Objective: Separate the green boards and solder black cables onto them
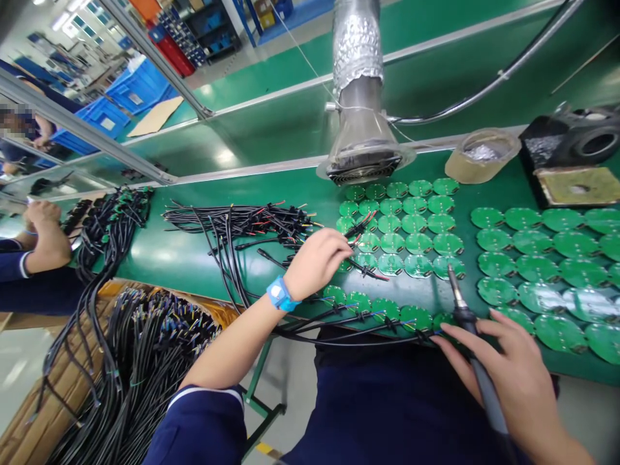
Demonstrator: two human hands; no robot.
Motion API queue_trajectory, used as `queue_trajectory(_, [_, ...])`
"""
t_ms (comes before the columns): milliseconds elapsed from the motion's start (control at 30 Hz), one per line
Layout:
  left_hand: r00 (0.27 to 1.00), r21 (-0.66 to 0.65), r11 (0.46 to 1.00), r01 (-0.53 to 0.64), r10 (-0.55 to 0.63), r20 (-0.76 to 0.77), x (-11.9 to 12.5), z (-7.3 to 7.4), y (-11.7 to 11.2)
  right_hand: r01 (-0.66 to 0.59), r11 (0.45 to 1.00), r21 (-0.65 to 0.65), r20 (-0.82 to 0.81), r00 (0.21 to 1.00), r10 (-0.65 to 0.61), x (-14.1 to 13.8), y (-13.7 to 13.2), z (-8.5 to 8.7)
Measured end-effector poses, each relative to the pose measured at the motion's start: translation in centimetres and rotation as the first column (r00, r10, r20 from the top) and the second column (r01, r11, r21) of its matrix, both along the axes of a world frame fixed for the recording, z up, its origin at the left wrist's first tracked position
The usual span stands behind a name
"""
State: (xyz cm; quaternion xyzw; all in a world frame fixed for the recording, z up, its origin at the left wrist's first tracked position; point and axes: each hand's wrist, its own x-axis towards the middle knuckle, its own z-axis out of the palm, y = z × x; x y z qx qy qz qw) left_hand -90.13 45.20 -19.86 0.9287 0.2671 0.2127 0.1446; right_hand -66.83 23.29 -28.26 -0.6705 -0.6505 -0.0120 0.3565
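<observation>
My left hand (pixel 314 261), with a blue wrist strap (pixel 281 295), pinches a black cable with red and black wire ends (pixel 364 226) over a group of round green circuit boards (pixel 407 226). My right hand (pixel 513 374) grips a soldering iron (pixel 462 310) like a pen, its tip pointing up near the boards' lower right edge. Along the near table edge lies a row of boards with cables attached (pixel 382 313).
A pile of loose black cables (pixel 242 223) lies left of my hand. A fume extraction duct (pixel 361 129) hangs above the boards. More green boards (pixel 547 258) fill the right side, behind them a tape roll (pixel 479 155) and an iron stand (pixel 576 187). Another person's hand (pixel 43 229) works at far left.
</observation>
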Motion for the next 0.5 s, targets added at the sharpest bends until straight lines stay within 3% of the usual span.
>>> queue_trajectory(67, [0.977, 0.023, 0.992, -0.121, 0.115, 0.180, -0.8, 0.8, -0.1, -0.010, 1.000, 0.005, 0.085, 0.996, 0.009, 0.0, 0.1, 0.3])
queue_trajectory(133, [0.963, 0.072, 0.981, -0.179, 0.160, 0.218, -1.5, 1.3, -0.6, -0.023, 1.000, 0.002, 0.142, 0.990, 0.023, 0.1, 0.2, 0.6])
queue_trajectory(233, [0.999, 0.081, 0.996, -0.040, 0.041, -0.022, -1.8, 0.5, -2.1, -0.059, 0.998, -0.025, 0.155, 0.986, 0.062, 0.2, 0.3, 1.2])
queue_trajectory(333, [0.974, 0.041, 0.998, 0.039, -0.029, -0.226, -1.9, -1.5, -3.6, -0.084, 0.995, -0.057, 0.138, 0.986, 0.091, 0.2, 0.2, 2.0])
queue_trajectory(400, [0.968, 0.034, 0.999, 0.033, -0.023, -0.248, -2.3, -2.5, -4.4, -0.093, 0.993, -0.074, 0.138, 0.985, 0.103, 0.3, 0.2, 2.6])
queue_trajectory(500, [0.973, 0.017, 0.999, 0.046, -0.041, -0.227, -3.2, -2.8, -5.2, -0.111, 0.990, -0.089, 0.165, 0.978, 0.125, 0.3, 0.2, 3.3])
